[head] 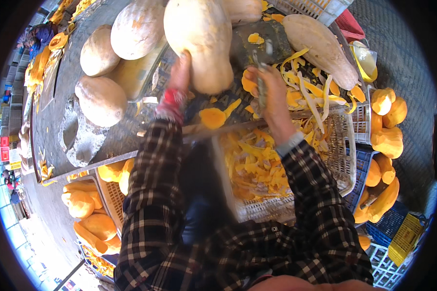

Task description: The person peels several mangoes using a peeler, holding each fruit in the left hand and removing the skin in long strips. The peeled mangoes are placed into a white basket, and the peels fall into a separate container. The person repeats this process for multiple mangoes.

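A large unpeeled squash (204, 47) stands at the table's middle, its narrow end towards me. My left hand (181, 72) presses against its left side, the thumb on the skin. My right hand (271, 94) is closed around a blurred metal hand tool (262, 85), probably a peeler, to the right of the squash and apart from it. Orange peelings (306, 87) lie heaped beyond that hand. A round orange slice (213, 118) rests near the table's front edge. Below my right forearm, a white plastic basket (349, 160) holds many orange scraps.
Unpeeled squashes (101, 101) lie on the left of the table, another squash (320, 51) at the right. Crates of peeled orange squash (386, 142) stand on the right, and more peeled squash (82, 204) at the lower left. A white crate (313, 9) sits at the back.
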### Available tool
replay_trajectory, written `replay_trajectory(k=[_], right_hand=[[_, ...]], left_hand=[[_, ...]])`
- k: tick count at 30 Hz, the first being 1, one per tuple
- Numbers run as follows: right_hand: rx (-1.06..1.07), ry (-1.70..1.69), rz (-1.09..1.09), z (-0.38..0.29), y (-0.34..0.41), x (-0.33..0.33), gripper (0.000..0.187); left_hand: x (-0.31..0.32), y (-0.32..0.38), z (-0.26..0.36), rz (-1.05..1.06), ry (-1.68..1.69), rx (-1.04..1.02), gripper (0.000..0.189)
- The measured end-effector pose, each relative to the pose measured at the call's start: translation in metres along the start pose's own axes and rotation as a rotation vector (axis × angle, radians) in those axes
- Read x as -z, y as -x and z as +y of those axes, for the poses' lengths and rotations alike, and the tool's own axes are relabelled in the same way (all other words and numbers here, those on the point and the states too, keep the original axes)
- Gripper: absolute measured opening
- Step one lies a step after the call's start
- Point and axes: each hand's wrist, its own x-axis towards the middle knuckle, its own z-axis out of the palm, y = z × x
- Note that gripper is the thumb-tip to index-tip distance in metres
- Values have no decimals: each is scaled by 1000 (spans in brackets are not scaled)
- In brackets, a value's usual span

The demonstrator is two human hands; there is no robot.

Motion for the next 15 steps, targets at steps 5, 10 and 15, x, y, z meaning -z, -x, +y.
replay_trajectory(k=[5,10,15], right_hand=[[285,436,176,16,-37,-31,42],[206,584,91,5,-14,-24,42],[309,399,132,5,57,-17,45]], left_hand=[[-41,51,-19,-55,345,73,84],[-44,77,13,-131,281,-61,65],[-41,143,60,-175,62,37,58]])
